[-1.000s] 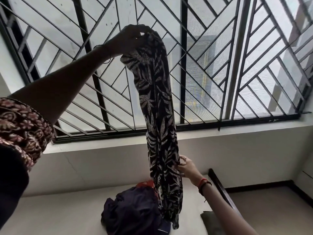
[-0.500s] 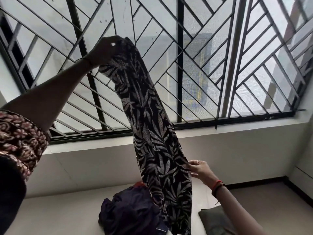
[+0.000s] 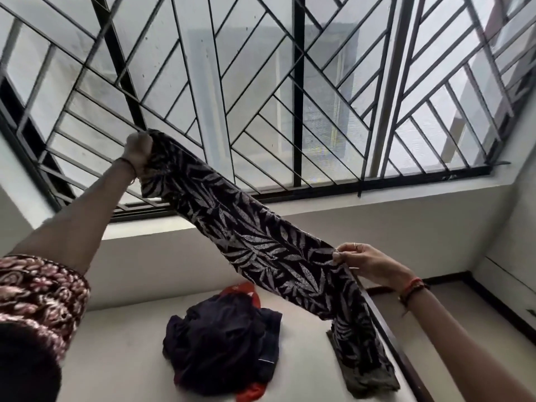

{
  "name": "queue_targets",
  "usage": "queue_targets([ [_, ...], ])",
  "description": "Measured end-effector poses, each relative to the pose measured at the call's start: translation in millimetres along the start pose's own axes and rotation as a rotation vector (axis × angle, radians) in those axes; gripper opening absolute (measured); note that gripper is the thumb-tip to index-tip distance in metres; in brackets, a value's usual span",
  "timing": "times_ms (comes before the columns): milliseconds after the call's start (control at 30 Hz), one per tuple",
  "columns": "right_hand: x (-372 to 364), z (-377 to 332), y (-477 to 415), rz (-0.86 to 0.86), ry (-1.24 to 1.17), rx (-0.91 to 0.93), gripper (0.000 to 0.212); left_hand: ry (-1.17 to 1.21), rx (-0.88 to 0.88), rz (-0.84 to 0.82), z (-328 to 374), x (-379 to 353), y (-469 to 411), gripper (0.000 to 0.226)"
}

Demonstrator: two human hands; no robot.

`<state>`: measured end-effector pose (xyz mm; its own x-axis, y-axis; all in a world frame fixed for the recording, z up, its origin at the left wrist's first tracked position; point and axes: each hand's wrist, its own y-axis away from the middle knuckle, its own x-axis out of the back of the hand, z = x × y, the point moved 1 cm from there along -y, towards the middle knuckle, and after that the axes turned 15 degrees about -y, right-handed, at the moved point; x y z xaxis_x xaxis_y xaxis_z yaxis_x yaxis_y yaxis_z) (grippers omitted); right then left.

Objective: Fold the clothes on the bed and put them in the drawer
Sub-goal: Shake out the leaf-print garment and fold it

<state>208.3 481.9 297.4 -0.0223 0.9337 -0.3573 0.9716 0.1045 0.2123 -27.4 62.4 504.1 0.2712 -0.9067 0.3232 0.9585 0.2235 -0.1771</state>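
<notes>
hold: we keep the leaf-print garment (image 3: 261, 248) stretched in the air above the bed (image 3: 116, 358) | fingers: left hand (image 3: 139, 152) bunched round its upper end, right hand (image 3: 365, 262) pinching its edge midway | risk: the free tail dangles at the bed's edge; a slack pinch could drop it or skew our fold | waiting: dark clothes pile (image 3: 226, 340) on the bed

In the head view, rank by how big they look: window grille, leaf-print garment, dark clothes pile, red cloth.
1. window grille
2. leaf-print garment
3. dark clothes pile
4. red cloth, mostly buried
</notes>
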Motion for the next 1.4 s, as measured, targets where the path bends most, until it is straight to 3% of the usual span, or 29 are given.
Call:
queue_targets([
  [167,-7.8,-4.8,4.6,0.009,-0.111,0.046,0.053,0.181,-0.013,-0.113,-10.1,-22.9,39.5,0.039],
  [233,-13.2,-5.8,4.5,0.016,-0.128,0.068,0.054,0.051,-0.16,-0.232,-8.6,-36.2,56.6,0.034],
  [367,-35.4,-12.0,6.2,0.001,-0.065,0.08,0.038,-0.252,-0.494,-0.655,5.3,-81.1,114.0,0.023],
  [500,-62.6,-15.6,4.5,-0.033,-0.063,0.134,0.031,-0.476,-0.585,-1.083,6.3,-134.6,169.3,0.036],
  [633,-77.1,-15.0,0.7,-0.023,-0.055,0.259,0.049,-0.547,-0.504,-1.305,-8.7,-169.4,192.1,0.044],
  [700,-77.4,-14.6,1.0,-0.01,-0.043,0.286,0.047,-0.57,-0.464,-1.338,-10.7,-177.2,195.6,0.035],
  [833,-69.5,-12.3,4.1,0.046,-0.026,0.305,0.016,-0.724,-0.46,-1.411,-4.5,-180.2,191.8,0.053],
  [1000,-73.2,-3.7,0.1,0.063,-0.036,0.301,0.012,-1.03,-0.556,-1.473,6.8,-191.1,189.3,0.025],
  [1167,-74.9,6.2,-6.9,0.018,-0.122,0.369,0.022,-1.155,-0.855,-1.305,29.3,-188.7,179.4,0.018],
  [1267,-69.2,22.1,-12.2,0.093,0.11,0.389,0.028,-1.124,-0.899,-1.197,41.7,-181.1,168.1,0.019],
  [1400,-59.8,58.2,-19.2,0.301,0.444,0.405,0.016,-1.058,-0.926,-1.0,58.7,-169.9,153.1,0.02],
])
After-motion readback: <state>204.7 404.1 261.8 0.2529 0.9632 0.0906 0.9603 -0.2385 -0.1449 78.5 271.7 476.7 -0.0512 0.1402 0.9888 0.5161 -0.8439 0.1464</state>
